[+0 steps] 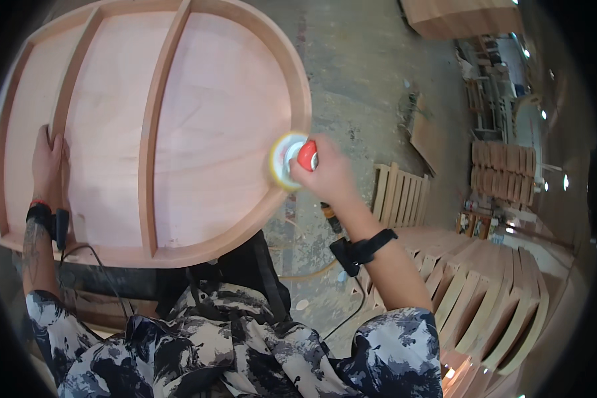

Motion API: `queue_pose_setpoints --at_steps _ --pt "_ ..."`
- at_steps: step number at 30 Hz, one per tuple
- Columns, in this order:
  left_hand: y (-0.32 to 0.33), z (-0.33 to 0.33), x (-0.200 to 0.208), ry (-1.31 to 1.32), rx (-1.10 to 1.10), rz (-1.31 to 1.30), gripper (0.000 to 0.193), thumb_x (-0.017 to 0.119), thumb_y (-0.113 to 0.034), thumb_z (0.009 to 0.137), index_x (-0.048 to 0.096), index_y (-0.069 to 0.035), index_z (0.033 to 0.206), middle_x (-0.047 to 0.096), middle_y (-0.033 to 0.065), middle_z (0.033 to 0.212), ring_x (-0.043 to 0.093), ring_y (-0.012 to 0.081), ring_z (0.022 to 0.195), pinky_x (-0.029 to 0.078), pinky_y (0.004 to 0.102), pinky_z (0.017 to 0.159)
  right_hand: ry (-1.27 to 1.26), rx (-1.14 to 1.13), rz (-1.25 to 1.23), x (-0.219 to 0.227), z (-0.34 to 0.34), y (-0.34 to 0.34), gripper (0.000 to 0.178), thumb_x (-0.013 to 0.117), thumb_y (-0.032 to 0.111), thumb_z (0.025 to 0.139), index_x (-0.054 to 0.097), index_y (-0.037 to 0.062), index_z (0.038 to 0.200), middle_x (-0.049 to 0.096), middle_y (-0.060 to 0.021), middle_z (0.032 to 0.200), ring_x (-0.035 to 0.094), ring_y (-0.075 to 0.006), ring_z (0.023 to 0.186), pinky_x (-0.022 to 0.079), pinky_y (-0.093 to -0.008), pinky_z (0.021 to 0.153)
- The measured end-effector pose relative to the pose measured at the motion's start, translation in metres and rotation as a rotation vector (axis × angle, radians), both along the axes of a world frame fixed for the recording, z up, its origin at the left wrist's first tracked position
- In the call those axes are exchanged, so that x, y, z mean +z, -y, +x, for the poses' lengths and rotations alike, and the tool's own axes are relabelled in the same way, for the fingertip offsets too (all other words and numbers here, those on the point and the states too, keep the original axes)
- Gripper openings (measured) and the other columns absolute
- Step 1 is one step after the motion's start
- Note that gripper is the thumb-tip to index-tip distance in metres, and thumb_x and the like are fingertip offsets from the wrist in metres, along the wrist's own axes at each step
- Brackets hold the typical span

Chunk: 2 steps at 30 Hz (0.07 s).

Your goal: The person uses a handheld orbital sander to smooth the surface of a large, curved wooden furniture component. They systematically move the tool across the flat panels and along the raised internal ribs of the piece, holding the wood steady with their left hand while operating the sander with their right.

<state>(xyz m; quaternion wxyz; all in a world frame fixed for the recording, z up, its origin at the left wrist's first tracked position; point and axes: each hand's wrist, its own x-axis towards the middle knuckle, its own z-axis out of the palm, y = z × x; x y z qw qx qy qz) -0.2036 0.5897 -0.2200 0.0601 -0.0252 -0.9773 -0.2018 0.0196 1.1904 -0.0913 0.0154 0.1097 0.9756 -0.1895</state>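
A large pale wooden frame (300, 86) with a rounded end and a flat panel (219, 113) inside lies before me. My right hand (328, 171) is closed round the red top of an orbital sander (306, 155). The sander's round, yellow-edged pad (276, 162) rests on the curved rim at the right; motion blurs it. At the left, my left hand (48, 166) grips a wooden crossbar (77, 69) of the frame, with the thumb on one side and fingers on the other. A second crossbar (154, 136) runs between my hands.
Curved wooden parts (484, 292) are stacked at the lower right, near a slatted wooden piece (399, 192). A hose (312, 273) crosses the concrete floor (365, 86) below the sander. Farther right stand more stacked wooden parts (504, 172). Cables hang from both wrist straps.
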Motion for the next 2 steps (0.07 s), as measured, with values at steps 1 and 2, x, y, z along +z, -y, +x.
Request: queue_pose_setpoints --at_steps 1,2 --pt "0.011 -0.001 -0.002 -0.153 -0.031 -0.075 0.044 0.059 -0.029 0.103 0.054 -0.002 0.138 0.065 0.0273 0.125 0.065 0.0366 0.115 0.050 0.0421 0.099 -0.005 0.052 0.001 0.002 -0.012 -0.003 0.059 0.079 0.037 0.075 0.059 0.0084 0.123 0.066 -0.0218 0.116 0.068 -0.0424 0.101 0.058 -0.0496 0.083" --pt "0.024 -0.002 0.002 -0.047 0.014 -0.155 0.052 0.062 -0.033 0.102 0.051 -0.005 0.145 0.058 0.0265 0.140 0.057 0.0338 0.132 0.044 0.0406 0.111 -0.003 0.075 -0.025 0.004 -0.022 -0.007 0.063 0.080 0.041 0.074 0.058 0.0102 0.125 0.066 -0.0206 0.116 0.069 -0.0413 0.103 0.058 -0.0497 0.083"
